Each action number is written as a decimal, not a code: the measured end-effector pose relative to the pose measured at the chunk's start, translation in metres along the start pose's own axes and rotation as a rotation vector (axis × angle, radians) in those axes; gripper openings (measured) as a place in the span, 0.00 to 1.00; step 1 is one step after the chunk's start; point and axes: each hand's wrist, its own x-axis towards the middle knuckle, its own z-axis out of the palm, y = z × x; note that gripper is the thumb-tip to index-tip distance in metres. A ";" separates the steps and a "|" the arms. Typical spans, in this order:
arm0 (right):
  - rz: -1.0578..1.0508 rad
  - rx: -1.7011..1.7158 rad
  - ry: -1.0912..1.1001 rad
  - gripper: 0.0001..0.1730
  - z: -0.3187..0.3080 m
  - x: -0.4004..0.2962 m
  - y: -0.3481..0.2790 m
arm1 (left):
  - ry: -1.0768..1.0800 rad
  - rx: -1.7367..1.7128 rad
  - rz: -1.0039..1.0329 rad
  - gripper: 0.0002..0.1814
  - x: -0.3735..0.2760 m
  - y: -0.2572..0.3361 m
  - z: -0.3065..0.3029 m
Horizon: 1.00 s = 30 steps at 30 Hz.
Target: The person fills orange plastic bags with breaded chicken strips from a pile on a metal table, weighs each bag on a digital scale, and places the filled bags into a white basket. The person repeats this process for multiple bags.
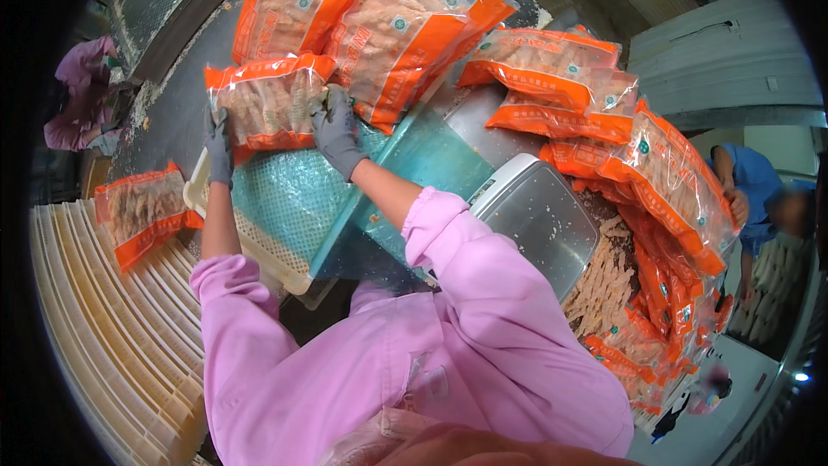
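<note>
Both my hands wear grey gloves. Between them is a clear plastic bag with orange bands, filled with breaded food pieces [275, 103]. My left hand [220, 145] holds its left end, and my right hand [336, 129] grips its right end. The bag is above a cream plastic crate [272, 259] lined with a teal plastic sheet [291, 188]. Larger filled bags [388, 32] stand just beyond it. Another small filled bag [145, 210] lies at the left on stacked cream trays.
A scale with a metal platform [540, 220] is right of the crate. Piled filled bags [673, 175] and loose breaded pieces [601, 265] lie farther right. Stacked cream trays [123, 323] stand at lower left. A person in blue [753, 175] touches the right pile; another person in pink [84, 90] is far left.
</note>
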 end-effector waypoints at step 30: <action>0.473 0.692 0.897 0.20 -0.543 -0.219 -0.105 | -0.877 0.173 0.168 0.25 -0.287 0.173 0.282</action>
